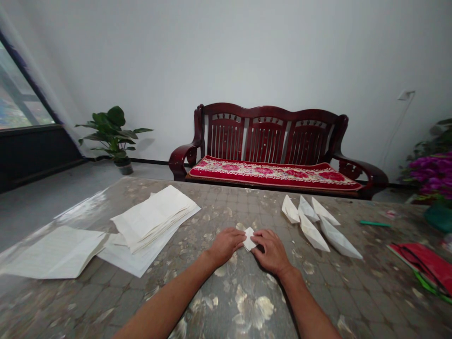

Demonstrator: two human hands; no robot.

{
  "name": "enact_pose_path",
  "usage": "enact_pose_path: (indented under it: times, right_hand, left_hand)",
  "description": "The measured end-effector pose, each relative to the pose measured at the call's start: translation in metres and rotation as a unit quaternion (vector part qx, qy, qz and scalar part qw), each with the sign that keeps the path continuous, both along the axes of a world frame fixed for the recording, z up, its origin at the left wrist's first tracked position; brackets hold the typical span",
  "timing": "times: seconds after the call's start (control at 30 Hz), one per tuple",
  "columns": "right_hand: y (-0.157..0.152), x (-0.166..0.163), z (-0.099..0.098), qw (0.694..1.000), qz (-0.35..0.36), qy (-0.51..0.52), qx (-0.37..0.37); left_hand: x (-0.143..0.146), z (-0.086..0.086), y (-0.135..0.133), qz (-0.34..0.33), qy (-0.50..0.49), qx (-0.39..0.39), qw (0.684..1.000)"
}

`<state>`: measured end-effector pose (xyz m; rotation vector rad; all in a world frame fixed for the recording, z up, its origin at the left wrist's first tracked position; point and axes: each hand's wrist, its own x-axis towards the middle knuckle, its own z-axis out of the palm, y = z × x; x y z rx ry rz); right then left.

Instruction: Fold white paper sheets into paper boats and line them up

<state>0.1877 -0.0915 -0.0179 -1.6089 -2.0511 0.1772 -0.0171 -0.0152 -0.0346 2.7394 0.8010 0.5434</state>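
Note:
A small piece of white paper (249, 239), folded into a diamond shape, lies at the middle of the table between my hands. My left hand (228, 243) grips its left corner, fingers pressed together. On the opposite side my right hand (270, 248) pinches the right edge between thumb and fingers. To the right rest several folded paper boats (314, 235), set close together. A stack of white paper sheets (155, 216) lies to the left, with an open paper booklet (56, 252) beside it.
A patterned cloth covers the table (197, 301). At the right are a green pen (375, 223), a red pouch (429, 263) and purple flowers (432, 174). Beyond the table stand a wooden bench (268, 127) with a red cushion and a potted plant (116, 132).

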Motion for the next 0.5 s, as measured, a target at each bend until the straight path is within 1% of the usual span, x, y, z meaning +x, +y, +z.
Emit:
enact_pose_path:
  times: [0.33, 0.43, 0.5]
  right_hand:
    - [0.005, 0.004, -0.006, 1.000, 0.000, 0.016, -0.014]
    - [0.007, 0.006, -0.010, 1.000, -0.005, 0.029, -0.003]
    - [0.008, 0.007, -0.013, 0.999, -0.007, 0.036, 0.004]
  left_hand:
    - [-0.003, 0.003, 0.002, -0.006, -0.043, -0.032, 0.999]
    - [-0.001, 0.004, 0.004, 0.009, -0.048, -0.042, 0.998]
    - [0.002, 0.004, 0.005, 0.031, -0.051, -0.055, 0.997]
